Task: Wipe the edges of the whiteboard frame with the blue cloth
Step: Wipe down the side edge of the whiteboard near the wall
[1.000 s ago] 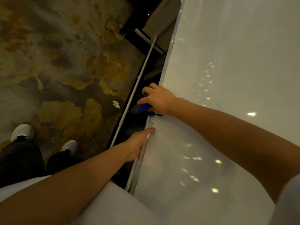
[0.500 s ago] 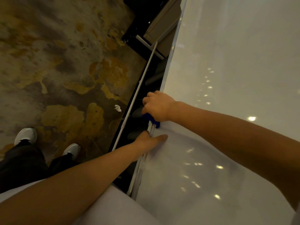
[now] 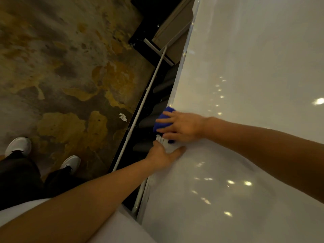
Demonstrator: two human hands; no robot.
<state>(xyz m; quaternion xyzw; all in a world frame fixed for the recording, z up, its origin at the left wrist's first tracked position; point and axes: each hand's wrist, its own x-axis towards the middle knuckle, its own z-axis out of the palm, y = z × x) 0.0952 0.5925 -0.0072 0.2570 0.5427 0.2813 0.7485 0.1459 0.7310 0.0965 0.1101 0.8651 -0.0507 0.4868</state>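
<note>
Both hands at the whiteboard's left edge, seen from above.

The glossy whiteboard [image 3: 245, 85] fills the frame from 12 round to 5 o'clock, with the stained floor [image 3: 61, 67] spread from 8 to 11 o'clock. The whiteboard frame [image 3: 182, 67] runs as a thin pale strip from 12 down to 6 o'clock, a white rail [image 3: 149, 88] just beside it. The right hand [image 3: 182, 126], near centre, lies flat with fingers extended, pressing the blue cloth [image 3: 164, 118] onto the frame edge; the cloth shows at its fingertips, on the 9 o'clock side. The left hand [image 3: 163, 155], just toward 6 o'clock of the right, rests spread on the same edge, thumb on the board face. White shoes [image 3: 18, 146] stand at 8 o'clock; a small white scrap [image 3: 123, 117] lies on the floor.
</note>
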